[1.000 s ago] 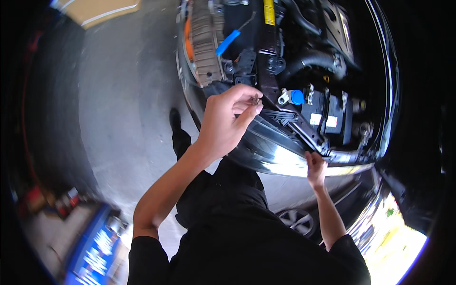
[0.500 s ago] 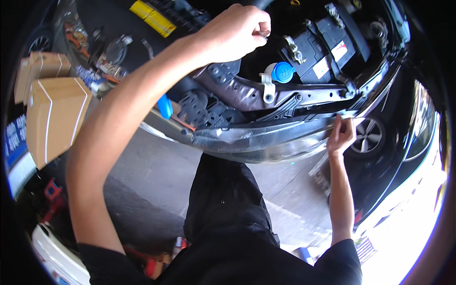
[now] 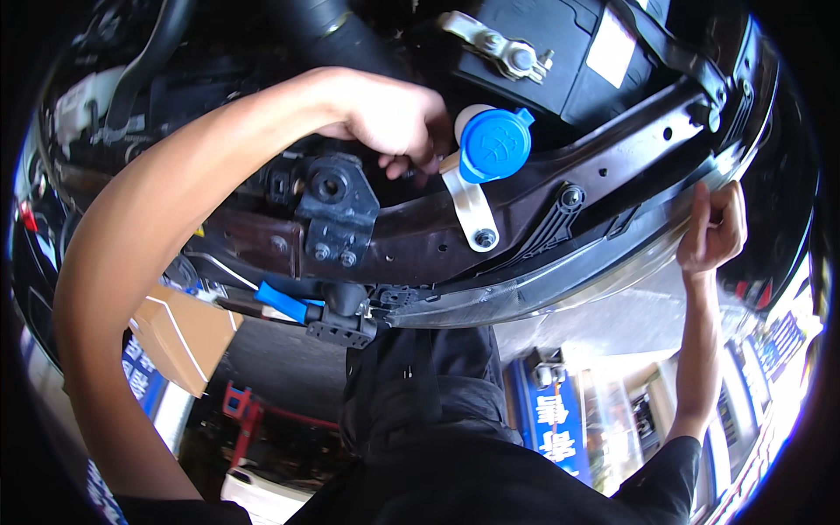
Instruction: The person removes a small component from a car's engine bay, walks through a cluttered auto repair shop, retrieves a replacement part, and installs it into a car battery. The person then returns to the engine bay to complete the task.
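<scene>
My left hand [image 3: 398, 122] reaches down into the engine bay beside the washer fluid reservoir with its blue cap [image 3: 495, 144]. Its fingers are curled closed behind the front metal crossmember [image 3: 411, 232]; a small thing seems to be between them, too dim to name. At the far right, my right hand [image 3: 716, 229] pinches the edge of the clear headlight [image 3: 560, 296] at its outer end. A white bracket [image 3: 472, 210] bolted to the crossmember stands just below the cap.
A black car battery [image 3: 551, 52] with a metal terminal clamp [image 3: 499, 45] sits behind the cap. A black mount [image 3: 332, 210] is bolted left of my left hand. A blue-handled tool [image 3: 282, 302] lies at the front edge. A cardboard box [image 3: 184, 337] stands beyond on the left.
My left hand has dropped from above the engine bay to down beside the blue cap. My view has tipped and come closer. My right hand still holds the headlight's end.
</scene>
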`<state>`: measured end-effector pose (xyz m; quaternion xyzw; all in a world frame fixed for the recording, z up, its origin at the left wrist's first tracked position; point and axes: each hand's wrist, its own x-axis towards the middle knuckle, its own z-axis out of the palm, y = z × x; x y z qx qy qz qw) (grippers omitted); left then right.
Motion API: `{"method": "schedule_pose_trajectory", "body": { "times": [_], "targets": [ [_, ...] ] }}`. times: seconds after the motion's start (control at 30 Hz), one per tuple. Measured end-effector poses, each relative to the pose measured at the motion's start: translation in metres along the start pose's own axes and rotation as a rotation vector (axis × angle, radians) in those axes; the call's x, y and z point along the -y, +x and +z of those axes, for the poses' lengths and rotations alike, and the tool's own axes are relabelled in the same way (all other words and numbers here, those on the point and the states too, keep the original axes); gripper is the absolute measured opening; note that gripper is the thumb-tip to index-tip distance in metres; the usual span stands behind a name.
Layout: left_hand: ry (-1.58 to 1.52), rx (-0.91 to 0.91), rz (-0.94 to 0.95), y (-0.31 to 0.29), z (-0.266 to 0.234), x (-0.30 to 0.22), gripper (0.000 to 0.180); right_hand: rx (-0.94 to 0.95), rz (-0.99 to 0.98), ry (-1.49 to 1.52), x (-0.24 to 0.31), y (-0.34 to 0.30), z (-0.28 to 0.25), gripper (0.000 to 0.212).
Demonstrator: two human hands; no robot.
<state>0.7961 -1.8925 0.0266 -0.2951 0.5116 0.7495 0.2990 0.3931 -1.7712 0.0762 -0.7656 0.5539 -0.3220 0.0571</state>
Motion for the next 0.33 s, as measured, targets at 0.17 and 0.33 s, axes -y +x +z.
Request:
{"method": "schedule_pose_trajectory", "body": {
  "times": [0.17,0.33],
  "targets": [
    [-0.497,0.128,-0.077,0.032,0.009,0.029,0.008,0.046,-0.039,-0.071,-0.004,-0.002,-0.005,0.029],
    [-0.772,0.262,0.151,0.046,0.009,0.049,0.009,0.058,-0.040,-0.217,0.003,-0.008,-0.007,0.023]
  ]
}}
